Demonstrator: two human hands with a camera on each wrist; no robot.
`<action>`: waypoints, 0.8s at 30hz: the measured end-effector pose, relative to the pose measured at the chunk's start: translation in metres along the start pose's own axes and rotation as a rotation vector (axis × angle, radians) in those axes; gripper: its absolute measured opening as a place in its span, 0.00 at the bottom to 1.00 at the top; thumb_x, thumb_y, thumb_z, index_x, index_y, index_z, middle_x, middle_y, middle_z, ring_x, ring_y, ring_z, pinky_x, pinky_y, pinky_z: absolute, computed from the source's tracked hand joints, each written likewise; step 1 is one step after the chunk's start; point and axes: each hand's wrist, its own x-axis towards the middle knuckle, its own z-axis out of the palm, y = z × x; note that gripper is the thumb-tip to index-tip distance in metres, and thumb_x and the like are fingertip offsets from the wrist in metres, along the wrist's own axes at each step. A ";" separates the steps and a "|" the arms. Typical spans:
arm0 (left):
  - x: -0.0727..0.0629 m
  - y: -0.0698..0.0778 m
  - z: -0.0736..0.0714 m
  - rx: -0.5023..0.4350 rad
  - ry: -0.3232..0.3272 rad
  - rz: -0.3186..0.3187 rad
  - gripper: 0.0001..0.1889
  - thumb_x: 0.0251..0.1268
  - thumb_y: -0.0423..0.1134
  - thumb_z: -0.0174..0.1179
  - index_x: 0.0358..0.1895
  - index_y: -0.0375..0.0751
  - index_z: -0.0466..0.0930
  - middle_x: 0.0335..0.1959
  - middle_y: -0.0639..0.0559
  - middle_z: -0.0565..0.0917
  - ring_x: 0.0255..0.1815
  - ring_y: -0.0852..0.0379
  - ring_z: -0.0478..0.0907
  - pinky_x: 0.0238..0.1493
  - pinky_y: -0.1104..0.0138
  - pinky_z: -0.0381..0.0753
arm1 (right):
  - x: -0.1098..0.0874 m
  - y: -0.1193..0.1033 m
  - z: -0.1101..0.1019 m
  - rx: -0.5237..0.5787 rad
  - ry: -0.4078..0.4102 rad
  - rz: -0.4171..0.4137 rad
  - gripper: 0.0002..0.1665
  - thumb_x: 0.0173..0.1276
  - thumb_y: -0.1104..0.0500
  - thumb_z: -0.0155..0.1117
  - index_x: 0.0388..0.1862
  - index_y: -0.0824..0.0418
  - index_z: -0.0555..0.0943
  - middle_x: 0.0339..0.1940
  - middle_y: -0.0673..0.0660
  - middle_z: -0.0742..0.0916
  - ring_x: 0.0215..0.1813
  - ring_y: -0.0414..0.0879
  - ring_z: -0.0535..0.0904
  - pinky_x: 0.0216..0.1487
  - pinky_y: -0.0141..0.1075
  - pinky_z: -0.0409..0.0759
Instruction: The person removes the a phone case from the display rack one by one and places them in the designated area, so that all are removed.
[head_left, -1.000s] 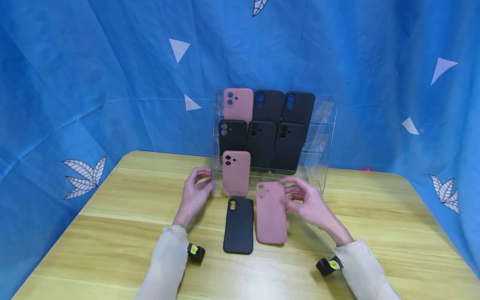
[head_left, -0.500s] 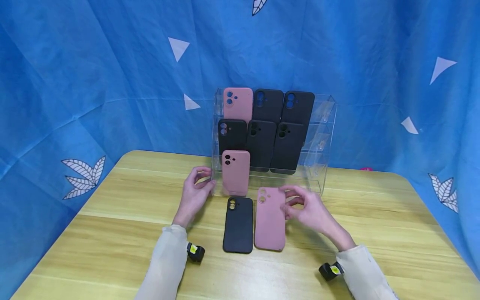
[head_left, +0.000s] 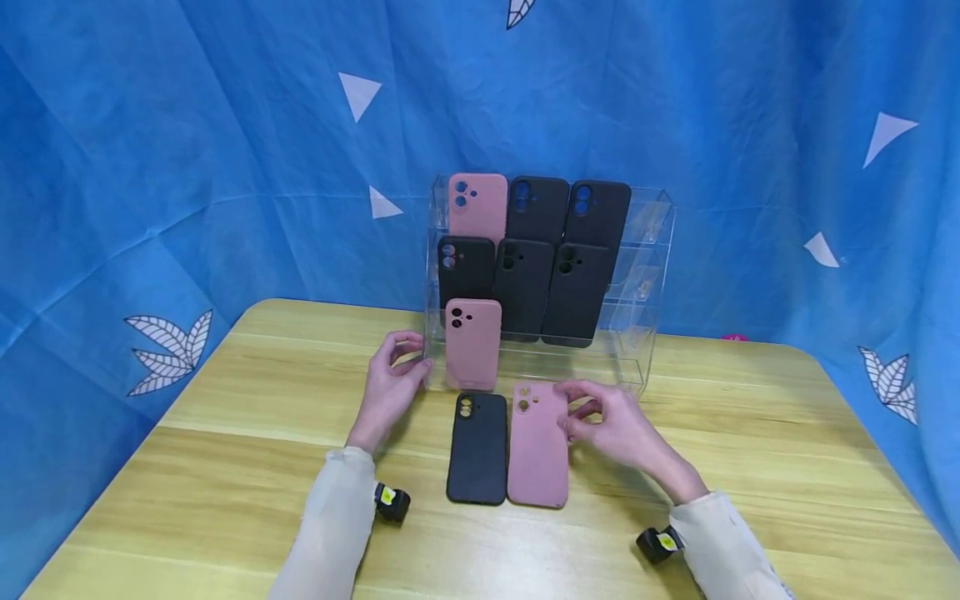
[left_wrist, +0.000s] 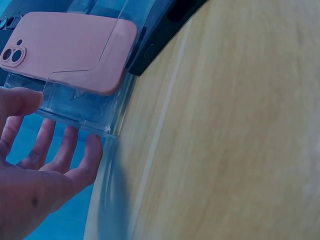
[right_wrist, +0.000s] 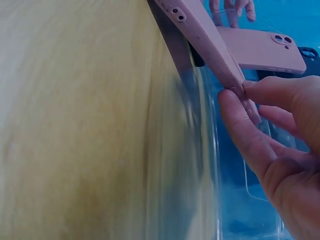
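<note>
My right hand (head_left: 611,421) pinches the upper right edge of a pink phone case (head_left: 540,454) between thumb and fingers. In the right wrist view this pink case (right_wrist: 207,45) slants, seen along its side. Directly left of it, a black phone case (head_left: 477,450) lies on the table. My left hand (head_left: 390,383) touches the left side of a clear acrylic display stand (head_left: 648,325). From the left wrist, fingertips meet the outside of its side panel, the thumb at its front edge. A second pink case (head_left: 474,343) stands in the lowest tier, beside that hand.
Two black cases and a pink case (head_left: 478,204) fill the top tier. Several black cases (head_left: 523,287) stand in the middle tier. The wooden table (head_left: 225,450) ends at a blue patterned curtain (head_left: 225,125). A small black device (head_left: 392,502) is strapped at each wrist.
The pink case in my right hand has come down towards me and slightly left, now alongside the black case. My left hand has stayed at the stand.
</note>
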 end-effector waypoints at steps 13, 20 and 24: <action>0.001 0.001 0.000 0.001 -0.013 -0.013 0.21 0.66 0.26 0.61 0.61 0.39 0.73 0.62 0.38 0.77 0.65 0.36 0.79 0.51 0.66 0.84 | 0.004 0.001 0.006 -0.040 -0.039 0.095 0.23 0.66 0.68 0.68 0.61 0.64 0.82 0.54 0.63 0.89 0.44 0.48 0.89 0.36 0.30 0.87; 0.001 0.002 0.000 -0.004 -0.011 -0.011 0.21 0.66 0.25 0.61 0.60 0.39 0.73 0.61 0.38 0.77 0.64 0.37 0.79 0.51 0.65 0.85 | 0.005 0.001 0.010 -0.010 -0.050 0.137 0.23 0.66 0.68 0.69 0.61 0.66 0.82 0.52 0.65 0.89 0.40 0.47 0.89 0.33 0.31 0.87; 0.000 0.001 0.000 -0.006 -0.009 -0.013 0.21 0.65 0.25 0.61 0.60 0.39 0.73 0.61 0.38 0.77 0.64 0.36 0.79 0.52 0.64 0.85 | 0.006 0.000 0.011 0.012 -0.054 0.163 0.23 0.66 0.68 0.68 0.61 0.67 0.81 0.51 0.66 0.89 0.40 0.47 0.89 0.33 0.32 0.88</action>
